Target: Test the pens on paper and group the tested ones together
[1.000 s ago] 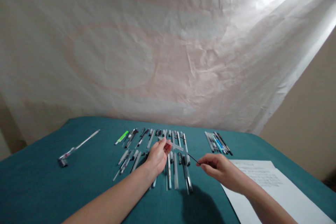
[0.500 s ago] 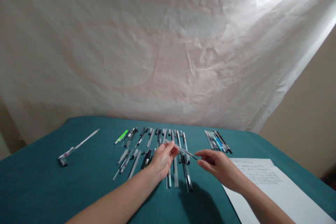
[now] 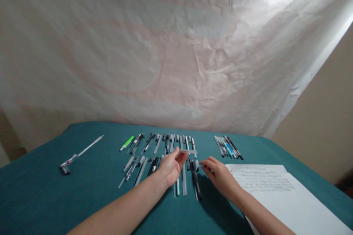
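Note:
My left hand (image 3: 172, 167) pinches a clear pen barrel (image 3: 189, 151) between thumb and fingers, raised above the rows of pens. The barrel lies nearly level, its free end towards the right. My right hand (image 3: 216, 172) is lower and to the right, its fingers stretched and slightly apart. Its fingertips are beside a small pen cap (image 3: 196, 165); whether they touch it I cannot tell. Just below the cap lies a dark pen (image 3: 196, 183). A long clear barrel (image 3: 184, 183) and a pale pen (image 3: 178, 187) lie under my left hand, partly hidden.
Taken-apart pens lie in two rows on the green cloth (image 3: 91, 198), with a green highlighter (image 3: 127, 143) at the back left. A bundle of pens (image 3: 228, 147) lies back right, beyond written paper (image 3: 259, 180). A pen with a long refill (image 3: 82, 152) lies far left.
My right hand has come away from the barrel's end and moved slightly down and left towards the cap. The barrel has turned nearly level, and its dark tip no longer shows.

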Tool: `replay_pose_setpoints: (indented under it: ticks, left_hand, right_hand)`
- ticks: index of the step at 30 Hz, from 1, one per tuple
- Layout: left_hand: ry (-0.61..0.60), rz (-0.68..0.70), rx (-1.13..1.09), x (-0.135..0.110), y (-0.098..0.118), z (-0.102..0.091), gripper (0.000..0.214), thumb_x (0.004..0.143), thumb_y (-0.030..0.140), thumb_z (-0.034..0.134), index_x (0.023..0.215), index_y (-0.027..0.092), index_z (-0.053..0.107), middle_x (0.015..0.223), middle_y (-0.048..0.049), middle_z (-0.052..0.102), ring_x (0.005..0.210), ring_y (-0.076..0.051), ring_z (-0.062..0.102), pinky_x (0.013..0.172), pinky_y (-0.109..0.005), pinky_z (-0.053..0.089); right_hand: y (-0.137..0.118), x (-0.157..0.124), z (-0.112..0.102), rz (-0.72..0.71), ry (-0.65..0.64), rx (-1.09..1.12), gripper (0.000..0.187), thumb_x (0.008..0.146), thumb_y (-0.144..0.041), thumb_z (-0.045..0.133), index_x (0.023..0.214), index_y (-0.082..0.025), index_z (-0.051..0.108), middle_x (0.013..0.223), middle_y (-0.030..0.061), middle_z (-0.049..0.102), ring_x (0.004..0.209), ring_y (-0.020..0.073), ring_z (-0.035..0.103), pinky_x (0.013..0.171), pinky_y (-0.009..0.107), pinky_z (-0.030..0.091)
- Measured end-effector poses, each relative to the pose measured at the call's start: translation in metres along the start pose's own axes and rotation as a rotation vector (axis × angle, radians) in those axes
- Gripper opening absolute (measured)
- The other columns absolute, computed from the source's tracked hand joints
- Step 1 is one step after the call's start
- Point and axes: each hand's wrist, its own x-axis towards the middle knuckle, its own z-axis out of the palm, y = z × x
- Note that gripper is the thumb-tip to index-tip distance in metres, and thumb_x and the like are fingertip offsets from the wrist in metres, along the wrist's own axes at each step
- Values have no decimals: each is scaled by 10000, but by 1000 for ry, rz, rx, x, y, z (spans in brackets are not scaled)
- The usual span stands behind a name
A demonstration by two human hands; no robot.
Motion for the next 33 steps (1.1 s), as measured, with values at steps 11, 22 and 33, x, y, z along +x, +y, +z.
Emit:
replay_pose_setpoints:
  ticks: [11, 22, 33]
  left_hand:
    - [-49, 54, 34, -4, -8, -1, 226, 846, 27, 447, 647, 93, 528, 639, -79, 635, 602, -117, 632, 626, -223, 553]
    - [-53, 93, 62, -1, -10, -4, 222, 854, 34, 441, 661, 96, 532, 676, -82, 640, 647, -115, 640, 672, -228, 550]
    - [-70, 104, 69, 1, -14, -7, 188, 845, 60, 473, 673, 100, 535, 689, -85, 644, 657, -125, 646, 683, -231, 547]
  right_hand:
    - [9, -3, 26, -46, -55, -237, 199, 850, -154, 415, 895, -189, 607, 832, 56, 570, 743, 173, 582, 668, 251, 439]
    - [-4, 1, 2, 167, 281, 407, 162, 820, -312, 511, 892, -171, 544, 743, 36, 610, 666, 147, 577, 611, 244, 461]
    - [-15, 0, -2, 123, 261, 429, 151, 811, -311, 531, 865, -172, 554, 734, 29, 595, 663, 142, 573, 611, 244, 457]
